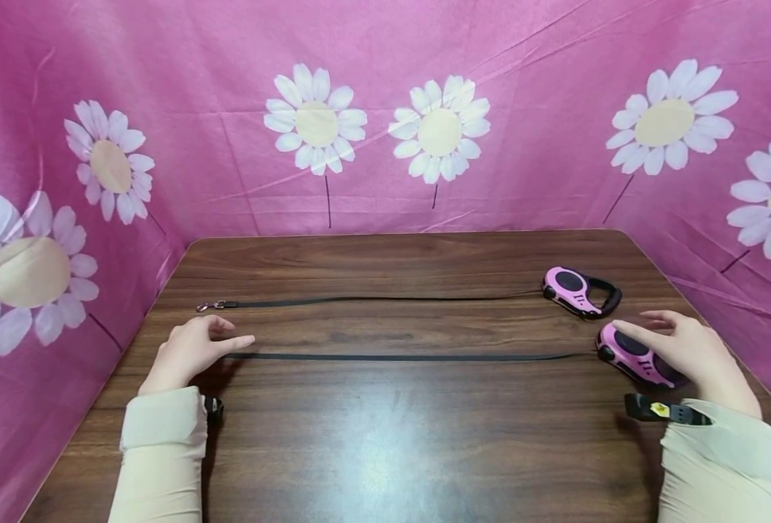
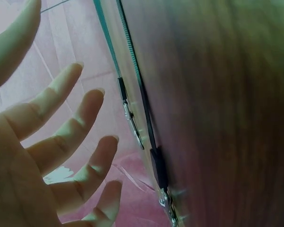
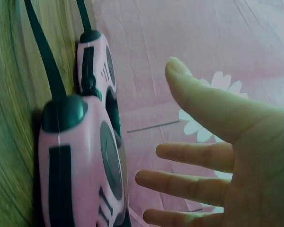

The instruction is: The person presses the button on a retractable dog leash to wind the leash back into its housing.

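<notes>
Two pink and black retractable dog leashes lie on the table with their black straps drawn out to the left. The near leash's pink case (image 1: 632,356) sits under my right hand (image 1: 689,352), whose fingers are apart from it in the right wrist view. Behind it rests the far leash's case (image 1: 571,290), its black loop handle to the right. Above the left end of the near strap (image 1: 385,357) hovers my left hand (image 1: 192,349), fingers spread and holding nothing. The near metal clip (image 2: 167,205) shows in the left wrist view; the far clip (image 1: 210,306) lies beyond that hand.
The brown wooden table (image 1: 372,436) spans the space between both arms. A pink cloth (image 1: 372,196) with white daisies hangs round its back and sides. Black straps (image 1: 666,410) circle both wrists over light sleeves.
</notes>
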Available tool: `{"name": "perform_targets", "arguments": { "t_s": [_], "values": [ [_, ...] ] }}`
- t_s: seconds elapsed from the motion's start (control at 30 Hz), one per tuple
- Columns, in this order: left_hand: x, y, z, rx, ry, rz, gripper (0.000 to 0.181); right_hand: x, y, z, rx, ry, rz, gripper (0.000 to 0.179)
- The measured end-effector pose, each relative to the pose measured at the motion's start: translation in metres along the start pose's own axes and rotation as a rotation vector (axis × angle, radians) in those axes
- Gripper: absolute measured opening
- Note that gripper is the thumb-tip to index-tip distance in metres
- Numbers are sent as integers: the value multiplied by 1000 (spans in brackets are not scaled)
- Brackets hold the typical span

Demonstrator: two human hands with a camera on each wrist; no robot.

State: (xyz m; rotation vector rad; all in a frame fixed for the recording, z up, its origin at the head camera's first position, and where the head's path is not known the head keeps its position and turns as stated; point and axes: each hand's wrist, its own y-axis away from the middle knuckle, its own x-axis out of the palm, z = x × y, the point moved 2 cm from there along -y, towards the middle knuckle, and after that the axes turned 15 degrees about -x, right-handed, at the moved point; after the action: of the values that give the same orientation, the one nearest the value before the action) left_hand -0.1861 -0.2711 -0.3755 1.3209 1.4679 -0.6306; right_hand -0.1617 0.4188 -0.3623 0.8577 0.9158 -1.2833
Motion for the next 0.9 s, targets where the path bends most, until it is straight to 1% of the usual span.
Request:
{"name": "perform_targets", "arguments": {
  "t_s": [0.2,0.4,0.47,0.57,0.7,0.9],
  "values": [
    [1,-1,2,-4,14,46,71,0,5,-14,22,5,-6,84],
    [3,-2,10,-5,20,88,67,-1,13,-32,17,-30,32,86],
    [4,-3,12,10,25,101,63,-2,15,-38,14,-37,47,87],
    [5,-4,15,55,31,120,55,-2,18,-44,25,-51,76,87],
    [6,-5,16,100,38,135,46,-2,17,-48,8,-67,107,83],
    [5,-7,16,120,18,140,37,-1,14,-45,-16,-86,158,79]
  ]
}}
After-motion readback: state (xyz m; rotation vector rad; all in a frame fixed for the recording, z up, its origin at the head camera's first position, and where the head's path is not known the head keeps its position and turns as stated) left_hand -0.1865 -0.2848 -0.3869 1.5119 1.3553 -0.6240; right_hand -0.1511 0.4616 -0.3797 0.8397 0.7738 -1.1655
